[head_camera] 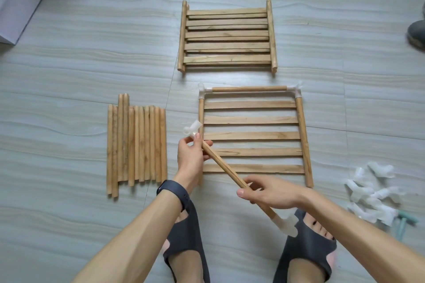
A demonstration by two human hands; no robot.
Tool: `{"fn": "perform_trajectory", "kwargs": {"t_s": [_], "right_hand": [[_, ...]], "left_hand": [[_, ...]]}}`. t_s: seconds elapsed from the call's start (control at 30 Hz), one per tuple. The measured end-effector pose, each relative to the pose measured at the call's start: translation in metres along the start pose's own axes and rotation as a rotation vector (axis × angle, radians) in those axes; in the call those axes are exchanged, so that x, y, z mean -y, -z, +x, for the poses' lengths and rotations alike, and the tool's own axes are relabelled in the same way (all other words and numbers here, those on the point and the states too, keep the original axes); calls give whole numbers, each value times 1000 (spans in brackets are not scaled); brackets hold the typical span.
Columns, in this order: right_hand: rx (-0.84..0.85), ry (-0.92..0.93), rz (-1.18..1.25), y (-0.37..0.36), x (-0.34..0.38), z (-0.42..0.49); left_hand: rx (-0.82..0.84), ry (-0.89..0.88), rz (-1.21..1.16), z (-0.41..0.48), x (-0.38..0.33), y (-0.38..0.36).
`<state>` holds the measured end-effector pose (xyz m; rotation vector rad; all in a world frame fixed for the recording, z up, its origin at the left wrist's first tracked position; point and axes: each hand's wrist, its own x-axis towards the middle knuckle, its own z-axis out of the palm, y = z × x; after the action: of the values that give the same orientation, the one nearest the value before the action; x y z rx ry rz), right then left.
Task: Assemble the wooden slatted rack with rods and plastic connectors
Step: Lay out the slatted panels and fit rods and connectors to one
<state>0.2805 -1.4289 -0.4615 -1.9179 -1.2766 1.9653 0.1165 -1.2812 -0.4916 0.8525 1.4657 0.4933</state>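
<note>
A wooden rod slants across in front of me with a translucent plastic connector at each end, one at the top, one at the bottom. My left hand pinches the rod's upper end just below the top connector. My right hand grips the rod's lower part. Behind the rod a slatted panel lies flat on the floor. A rod joins its far corners through two connectors. Its near ends are bare.
A stack of slatted panels lies farther back. Several loose rods lie in a row at left. A heap of spare connectors sits at right beside a pale green tool. My sandalled feet rest near the bottom edge.
</note>
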Motion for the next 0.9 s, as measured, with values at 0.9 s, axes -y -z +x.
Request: {"fn": "perform_trajectory", "kwargs": {"t_s": [0.9], "right_hand": [[-627,26,1243,15,-76,-16]], "left_hand": [[-225,136,-229,8,25,52]]}}
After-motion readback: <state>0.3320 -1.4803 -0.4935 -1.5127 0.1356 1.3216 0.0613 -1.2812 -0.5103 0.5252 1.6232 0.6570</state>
